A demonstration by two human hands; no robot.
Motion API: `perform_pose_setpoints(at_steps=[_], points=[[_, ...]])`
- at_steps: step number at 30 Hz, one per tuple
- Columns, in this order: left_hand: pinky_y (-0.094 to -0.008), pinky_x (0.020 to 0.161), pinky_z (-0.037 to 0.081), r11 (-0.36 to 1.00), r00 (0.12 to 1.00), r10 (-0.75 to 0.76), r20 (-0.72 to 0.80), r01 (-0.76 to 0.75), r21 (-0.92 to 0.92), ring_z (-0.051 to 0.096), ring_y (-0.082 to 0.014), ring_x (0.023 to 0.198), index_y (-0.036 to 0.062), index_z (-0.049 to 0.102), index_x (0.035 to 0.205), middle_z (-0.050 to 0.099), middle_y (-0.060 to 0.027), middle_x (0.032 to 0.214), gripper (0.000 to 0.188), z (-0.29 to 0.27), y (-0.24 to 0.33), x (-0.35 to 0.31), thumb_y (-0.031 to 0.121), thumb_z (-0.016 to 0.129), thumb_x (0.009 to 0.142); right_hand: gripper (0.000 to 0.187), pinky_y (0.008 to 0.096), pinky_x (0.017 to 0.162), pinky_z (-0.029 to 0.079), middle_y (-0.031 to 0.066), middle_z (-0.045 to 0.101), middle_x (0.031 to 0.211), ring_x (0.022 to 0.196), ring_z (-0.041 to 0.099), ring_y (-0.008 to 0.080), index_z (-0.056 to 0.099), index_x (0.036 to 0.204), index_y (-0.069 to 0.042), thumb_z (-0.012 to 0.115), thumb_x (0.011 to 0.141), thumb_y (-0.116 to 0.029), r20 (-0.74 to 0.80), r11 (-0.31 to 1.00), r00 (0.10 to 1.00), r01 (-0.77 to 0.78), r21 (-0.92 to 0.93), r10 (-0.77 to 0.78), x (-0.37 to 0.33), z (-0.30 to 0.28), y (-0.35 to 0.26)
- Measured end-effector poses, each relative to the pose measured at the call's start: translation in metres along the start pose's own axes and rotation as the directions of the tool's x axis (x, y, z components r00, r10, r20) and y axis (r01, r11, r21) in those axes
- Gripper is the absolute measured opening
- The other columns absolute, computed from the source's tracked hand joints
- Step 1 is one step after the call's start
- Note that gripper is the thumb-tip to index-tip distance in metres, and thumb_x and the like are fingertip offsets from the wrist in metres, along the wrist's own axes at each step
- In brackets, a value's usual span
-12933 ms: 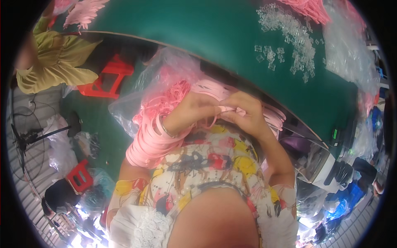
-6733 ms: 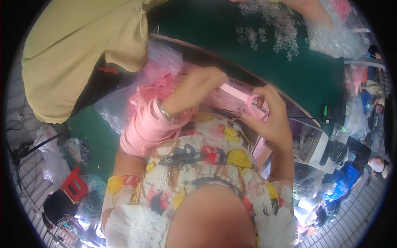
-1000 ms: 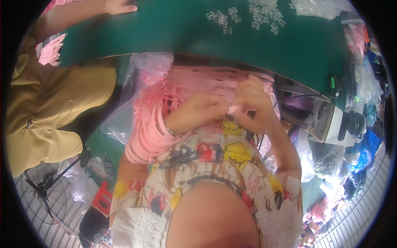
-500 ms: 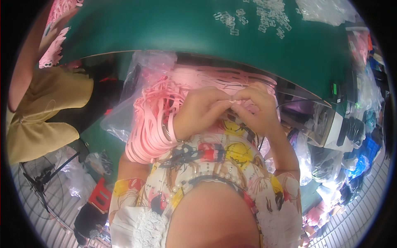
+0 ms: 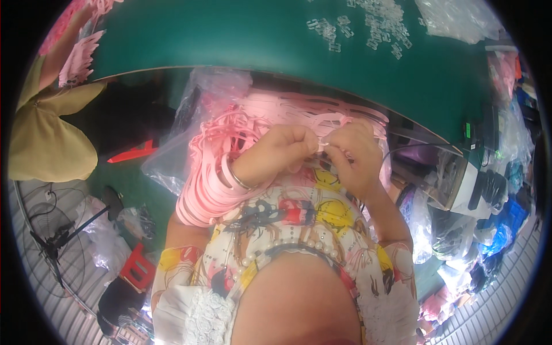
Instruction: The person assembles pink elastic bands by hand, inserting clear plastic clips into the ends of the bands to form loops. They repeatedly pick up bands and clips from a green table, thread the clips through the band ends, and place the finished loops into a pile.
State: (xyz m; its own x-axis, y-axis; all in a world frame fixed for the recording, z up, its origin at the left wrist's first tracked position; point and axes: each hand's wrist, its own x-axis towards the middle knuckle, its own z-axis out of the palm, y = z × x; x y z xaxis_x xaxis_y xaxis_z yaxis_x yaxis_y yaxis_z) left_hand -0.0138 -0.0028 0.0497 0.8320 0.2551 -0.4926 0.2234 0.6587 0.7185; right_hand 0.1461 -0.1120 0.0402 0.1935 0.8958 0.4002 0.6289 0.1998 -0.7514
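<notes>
My left hand (image 5: pixel 275 152) pinches thumb and finger together on a thin pink strap (image 5: pixel 321 147) in front of my chest. Close against it, my right hand (image 5: pixel 357 154) grips the same strap, so only a short bit shows between the fingertips. Any small piece inside the fingers is too hidden to make out. Many looped pink straps (image 5: pixel 198 192) hang over my left forearm, behind a metal bangle at the wrist. More pink straps (image 5: pixel 270 103) lie in a heap beyond my hands, under the table edge.
A green table (image 5: pixel 218 40) spans the far side, with scattered small clear plastic buckles (image 5: pixel 385 23) and a clear bag (image 5: pixel 457 20). At left a co-worker in tan clothing (image 5: pixel 52 141) handles pink straps. A fan (image 5: pixel 54 247) and red stool (image 5: pixel 138 267) stand lower left; bags crowd the right.
My hands have shifted slightly, fingertips still close together on the strap, and the right fingers have curled differently. The co-worker at left has leaned away leftward. The view has tilted a little.
</notes>
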Motion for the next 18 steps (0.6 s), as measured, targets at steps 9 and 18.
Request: perform_pose_setpoints(at_steps=[9, 18], points=[[-0.0218, 0.053, 0.034, 0.972, 0.964, -0.120, 0.238, 0.162, -0.168, 0.045, -0.0090, 0.056, -0.0014, 0.061, 0.085, 0.050, -0.0009, 0.061, 0.014, -0.019, -0.010, 0.002, 0.012, 0.058, 0.088, 0.012, 0.0372, 0.076, 0.039, 0.0035, 0.062, 0.078, 0.073, 0.057, 0.0203, 0.065, 0.083, -0.007, 0.069, 0.071, -0.006, 0.335, 0.971, 0.922, 0.134, 0.199, -0.196, 0.016, -0.016, 0.003], [-0.0258, 0.056, 0.041, 0.700, 0.892, 0.424, 0.159, -0.434, 0.568, 0.055, -0.0126, 0.062, -0.0008, 0.061, 0.094, 0.059, -0.0059, 0.070, 0.014, -0.011, 0.006, -0.007, 0.008, 0.061, 0.084, 0.013, 0.0240, 0.062, 0.048, 0.0048, 0.064, 0.085, 0.072, 0.061, 0.0104, 0.065, 0.092, -0.002, 0.068, 0.080, -0.005, 0.610, 0.658, 0.772, -0.555, 0.508, 0.180, 0.026, -0.020, 0.019]])
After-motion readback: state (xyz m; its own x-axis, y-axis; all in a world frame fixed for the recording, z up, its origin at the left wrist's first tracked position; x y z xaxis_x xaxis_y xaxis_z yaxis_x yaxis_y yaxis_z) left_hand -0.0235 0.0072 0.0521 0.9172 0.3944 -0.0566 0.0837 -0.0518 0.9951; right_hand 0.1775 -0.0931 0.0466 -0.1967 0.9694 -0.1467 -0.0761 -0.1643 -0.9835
